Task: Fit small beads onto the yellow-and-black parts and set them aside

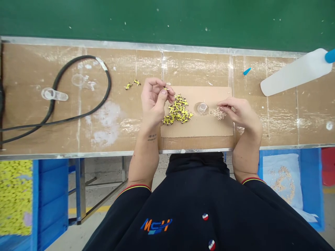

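Between thumb and fingers, my left hand pinches a small yellow-and-black piece. Just right of it, a heap of similar yellow-and-black pieces lies on a flat cardboard sheet. My right hand has its fingers closed at a pile of tiny beige pieces; whether one is between the fingertips is too small to tell. A small round clear container stands on the cardboard between the two heaps.
Two more yellow-and-black clusters lie left of my left hand. A black cable loops at the left near a clear plastic piece. A white bottle and blue cap lie right. Blue bins flank me below.
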